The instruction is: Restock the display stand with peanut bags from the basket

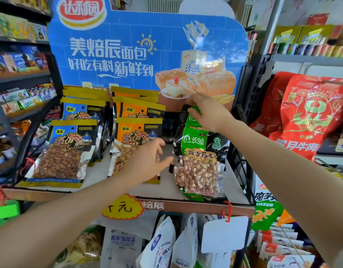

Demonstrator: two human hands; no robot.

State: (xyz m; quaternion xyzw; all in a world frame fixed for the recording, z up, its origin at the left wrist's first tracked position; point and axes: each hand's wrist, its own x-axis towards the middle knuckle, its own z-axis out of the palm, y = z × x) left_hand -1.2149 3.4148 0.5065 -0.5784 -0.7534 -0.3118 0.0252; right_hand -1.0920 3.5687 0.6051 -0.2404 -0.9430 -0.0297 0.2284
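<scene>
The green peanut bag (pixel 200 157) leans in the right-hand column of the display stand (pixel 186 205), its foot on the shelf near the front edge. The right hand (pixel 207 111) pinches its top seal; the left hand (pixel 149 161) reaches in with fingers spread and relaxed, tips just beside the bag's left edge, holding nothing.

Restocking looks well along: blue peanut bags (pixel 68 149) fill the left column and orange peanut bags (pixel 137 132) the middle, several deep. The green column holds only this bag, with bare space behind it, so more probably belong there. The basket is not in view.

The stand's blue header board (pixel 128 51) rises behind. Its black wire side (pixel 242 171) crowds the bag's right edge. A red hook (pixel 227 210) with a blank tag (pixel 224 235) hangs from the front lip.
</scene>
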